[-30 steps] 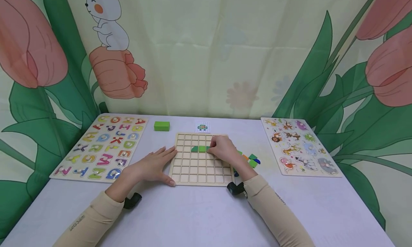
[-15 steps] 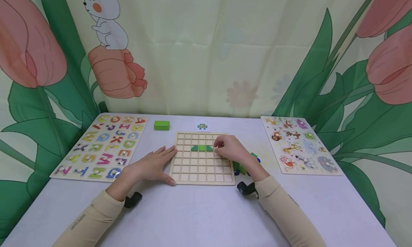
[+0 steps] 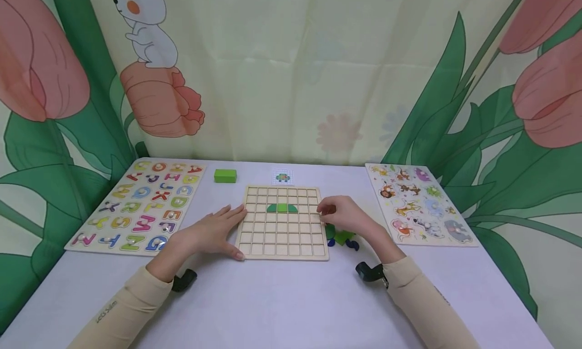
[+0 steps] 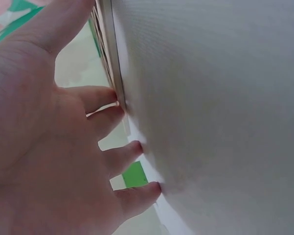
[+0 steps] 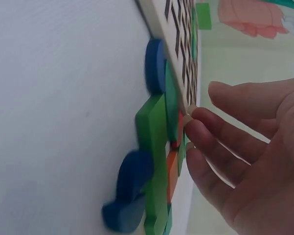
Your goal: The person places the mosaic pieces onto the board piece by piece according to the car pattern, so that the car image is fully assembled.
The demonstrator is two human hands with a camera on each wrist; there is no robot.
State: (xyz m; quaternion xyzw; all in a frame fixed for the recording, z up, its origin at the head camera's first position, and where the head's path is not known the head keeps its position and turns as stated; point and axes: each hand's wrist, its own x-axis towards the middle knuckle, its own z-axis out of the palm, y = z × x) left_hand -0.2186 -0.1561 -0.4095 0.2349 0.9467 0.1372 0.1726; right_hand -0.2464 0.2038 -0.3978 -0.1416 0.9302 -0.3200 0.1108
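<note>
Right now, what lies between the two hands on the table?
In the head view, the wooden grid board lies between the left hand and right hand, with green pieces set in it.

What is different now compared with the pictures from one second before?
The right hand left the green pieces on the grid board and moved right, to the board's edge above the loose pieces. It holds nothing. The left hand stayed flat at the board's left edge, and the green row stayed in place.
</note>
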